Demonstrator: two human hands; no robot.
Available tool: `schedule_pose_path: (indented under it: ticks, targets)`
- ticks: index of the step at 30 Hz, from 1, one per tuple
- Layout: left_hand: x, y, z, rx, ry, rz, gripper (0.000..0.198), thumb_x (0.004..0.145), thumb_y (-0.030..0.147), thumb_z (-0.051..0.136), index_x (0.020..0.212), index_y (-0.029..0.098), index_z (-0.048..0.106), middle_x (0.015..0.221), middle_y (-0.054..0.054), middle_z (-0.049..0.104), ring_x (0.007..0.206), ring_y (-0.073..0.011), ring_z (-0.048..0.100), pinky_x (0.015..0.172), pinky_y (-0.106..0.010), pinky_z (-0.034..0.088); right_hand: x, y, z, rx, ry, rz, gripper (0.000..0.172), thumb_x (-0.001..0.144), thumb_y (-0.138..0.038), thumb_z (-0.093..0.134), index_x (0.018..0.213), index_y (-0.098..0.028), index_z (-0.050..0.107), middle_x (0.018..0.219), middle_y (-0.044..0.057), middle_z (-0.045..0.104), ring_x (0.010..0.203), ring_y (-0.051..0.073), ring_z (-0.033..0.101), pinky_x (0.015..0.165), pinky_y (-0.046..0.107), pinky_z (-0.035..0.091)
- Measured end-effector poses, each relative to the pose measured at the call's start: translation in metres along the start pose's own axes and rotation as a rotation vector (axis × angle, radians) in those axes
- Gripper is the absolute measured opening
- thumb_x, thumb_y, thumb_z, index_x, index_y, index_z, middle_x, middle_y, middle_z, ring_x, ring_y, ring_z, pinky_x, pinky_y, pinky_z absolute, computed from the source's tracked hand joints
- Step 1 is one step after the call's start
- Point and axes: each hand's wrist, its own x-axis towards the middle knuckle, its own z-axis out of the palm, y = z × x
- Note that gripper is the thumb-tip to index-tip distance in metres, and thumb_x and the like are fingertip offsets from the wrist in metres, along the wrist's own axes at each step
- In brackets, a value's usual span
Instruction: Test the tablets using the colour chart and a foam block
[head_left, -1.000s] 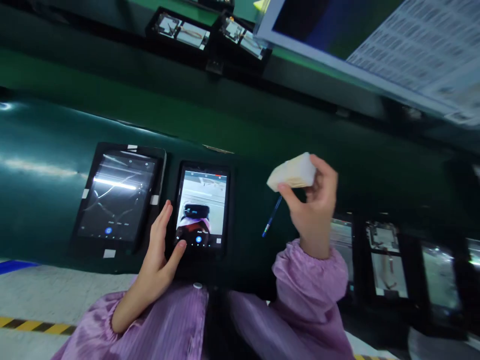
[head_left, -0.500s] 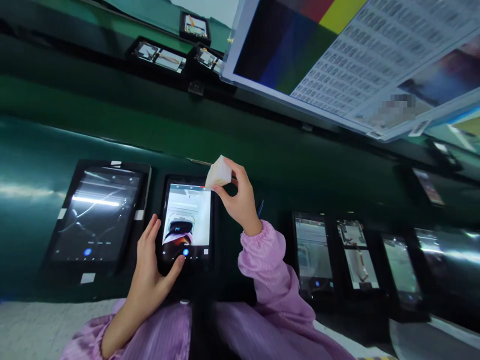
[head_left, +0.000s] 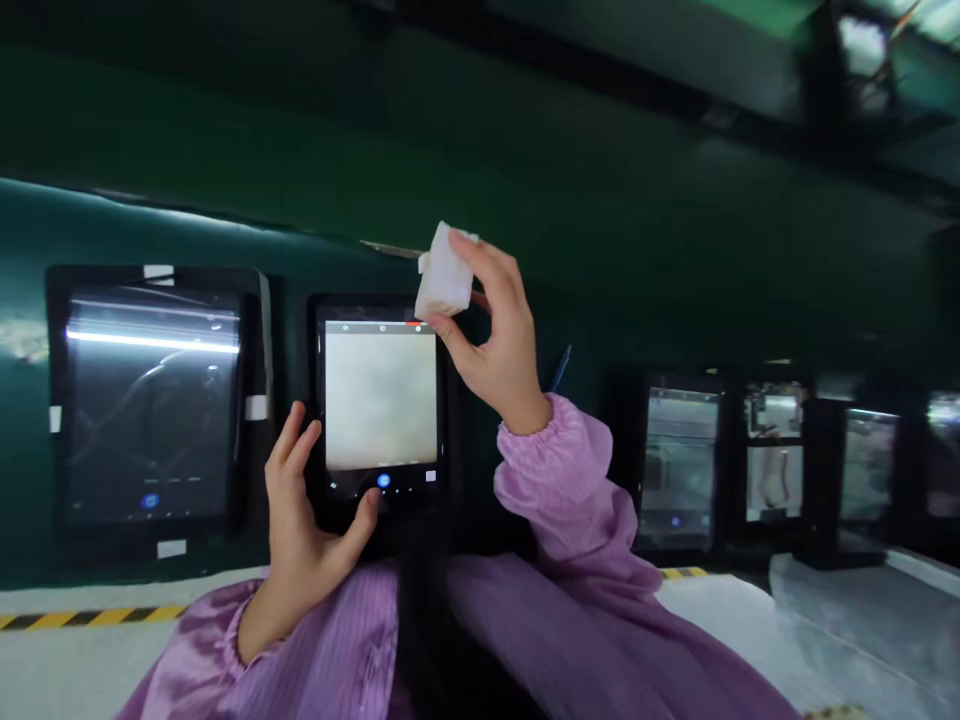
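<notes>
My right hand pinches a white block, foam-like in look, just above the top right corner of a tablet. The tablet lies face up in front of me in a dark surround, and its lit screen shows a pale, blurry picture with a blue round button at the bottom. My left hand is open at the tablet's lower left, fingers along the left edge and thumb near the button. Whether the thumb touches the glass I cannot tell.
Left of it lies a second tablet with a dim screen and white tape pieces. A blue pen lies beyond my right wrist. At the right stand another tablet and an opened device. Yellow-black tape marks the floor.
The view has swung, so the sheet at upper right is gone. The tablet's screen went from a camera picture of a person to a pale blur. The white block appears turned in my right hand.
</notes>
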Motion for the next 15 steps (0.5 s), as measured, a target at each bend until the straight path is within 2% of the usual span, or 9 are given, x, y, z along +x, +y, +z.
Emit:
schedule_pose_path:
  ticks: [4,8,13,15]
  targets:
    - [0.0011,0.003,-0.0008,0.021,-0.008,-0.006,0.09,0.085,0.026,0.08,0.161,0.03,0.033,0.172,-0.011,0.028,0.159,-0.0361,0.029,0.13,-0.058,0.023,0.0011,-0.0033,0.0001,-0.07,-0.027,0.051,0.049,0.103,-0.027,0.061,0.149,-0.035,0.045,0.152,0.005,0.049,0.145,0.025,0.048,0.108,0.04,0.06]
    - [0.0012,0.0034,-0.0015,0.032,-0.008,-0.006,0.089,0.085,0.027,0.08,0.16,0.03,0.033,0.172,-0.011,0.028,0.159,-0.0366,0.028,0.13,-0.059,0.022,0.0021,-0.0053,0.0008,-0.097,-0.035,0.038,0.05,0.103,-0.027,0.061,0.149,-0.035,0.043,0.152,0.006,0.048,0.146,0.024,0.047,0.104,0.036,0.062]
    - [0.0014,0.0017,-0.0013,0.025,-0.005,-0.008,0.088,0.084,0.027,0.081,0.159,0.031,0.035,0.172,-0.011,0.028,0.158,-0.0366,0.029,0.13,-0.06,0.023,0.0013,-0.0044,0.0002,-0.019,-0.011,0.002,0.05,0.103,-0.023,0.063,0.149,-0.028,0.046,0.153,0.007,0.05,0.145,0.022,0.047,0.101,0.032,0.062]
    - [0.001,0.0015,-0.0016,0.021,-0.004,-0.011,0.087,0.085,0.028,0.08,0.159,0.032,0.035,0.172,-0.01,0.029,0.158,-0.0367,0.03,0.13,-0.06,0.023,-0.0005,-0.0039,-0.0004,0.004,-0.023,0.02,0.056,0.102,-0.023,0.063,0.153,-0.03,0.04,0.159,0.006,0.045,0.146,0.023,0.046,0.103,0.033,0.061]
